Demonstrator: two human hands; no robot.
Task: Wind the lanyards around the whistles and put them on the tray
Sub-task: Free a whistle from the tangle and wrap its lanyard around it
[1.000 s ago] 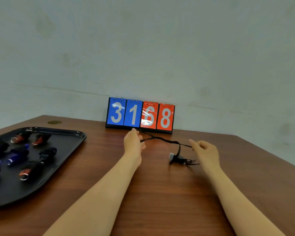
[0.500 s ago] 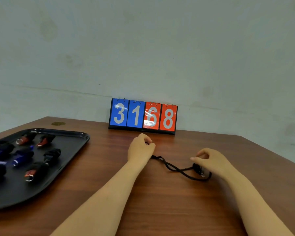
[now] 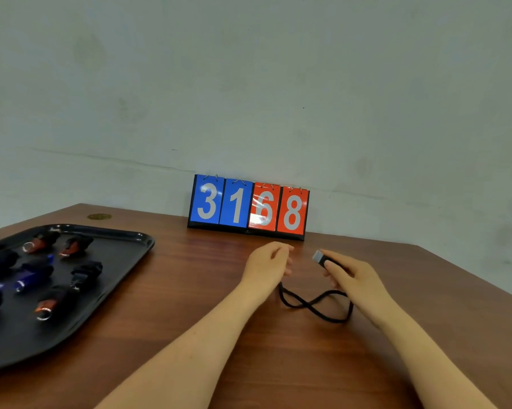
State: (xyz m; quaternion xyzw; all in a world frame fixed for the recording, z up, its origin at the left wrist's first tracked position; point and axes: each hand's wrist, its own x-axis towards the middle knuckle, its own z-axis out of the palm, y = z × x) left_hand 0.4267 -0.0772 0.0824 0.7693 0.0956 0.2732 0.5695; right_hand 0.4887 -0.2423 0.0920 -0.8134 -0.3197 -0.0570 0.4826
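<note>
Holding the whistle [image 3: 322, 258] above the counter [image 3: 278, 364], the right hand [image 3: 355, 278] has its fingers curled round the dark body, so that only the grey mouthpiece end sticks out past the fingertips toward the left. That grip is closed on the whistle. The black lanyard [image 3: 314, 305] hangs from under the right hand, sags onto the wood in a loose figure-eight loop between the two wrists, and climbs up into the left hand [image 3: 268, 265]. The left hand has its fingers curled, with the cord running up beneath the palm; its grip looks closed on the lanyard, though the exact pinch is hidden by the back of the hand. The two hands sit near each other, apart, just in front of the flip scoreboard [image 3: 249, 208], which stands against the wall and reads 3 1 in blue and 6 8 in red.

Well to the left, a black tray [image 3: 125, 252] lies on the counter. It carries several whistles already wound in their cords: two orange ones [image 3: 39, 243] near the far edge, blue ones [image 3: 27, 280] toward the left, a black one [image 3: 86, 271] in the middle, and another orange one [image 3: 49, 304] with a metal ring nearer the person. A small brass-coloured disc [image 3: 99, 216] is set into the counter's far left corner.
</note>
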